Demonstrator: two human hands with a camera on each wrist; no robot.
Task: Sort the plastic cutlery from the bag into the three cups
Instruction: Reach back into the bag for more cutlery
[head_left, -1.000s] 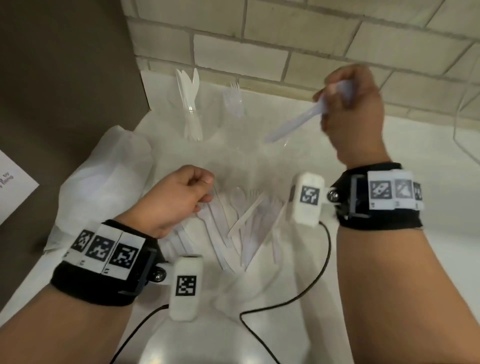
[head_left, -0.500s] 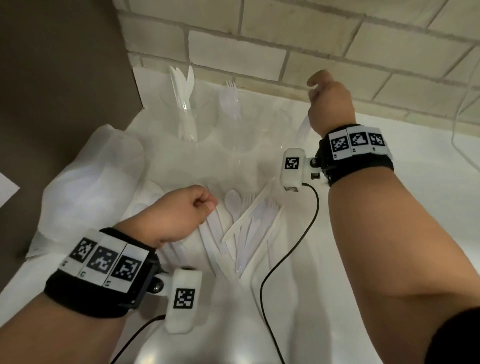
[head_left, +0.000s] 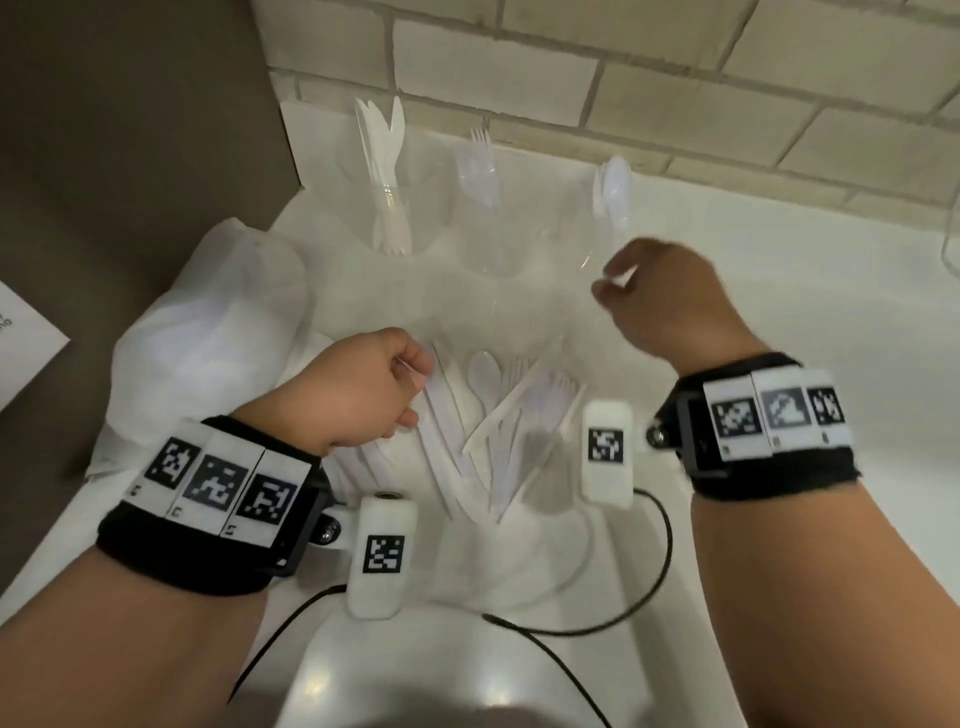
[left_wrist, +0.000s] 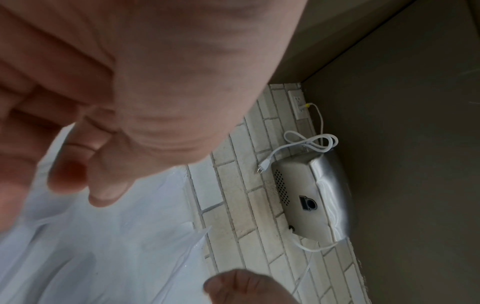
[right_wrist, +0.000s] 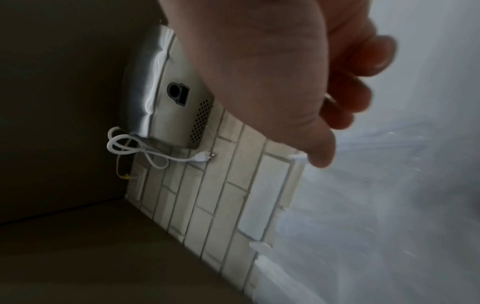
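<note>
Fingers (head_left: 410, 382) of the left hand (head_left: 358, 389) were curled into a loose fist that held nothing and rested at the left edge of the loose cutlery pile (head_left: 493, 431) on the bench (head_left: 779, 291). Right hand (head_left: 670, 301) hovered near the spoon cup (head_left: 613, 208), fingers partly curled; whether it held anything could not be told. Three clear cups stood by the wall: knife cup (head_left: 387, 208), fork cup (head_left: 480, 208), then spoons. The bag (head_left: 208, 322) lay at left.

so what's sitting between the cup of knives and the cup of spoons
In the head view, the clear cup holding forks stands between the knife cup and the spoon cup.
</note>
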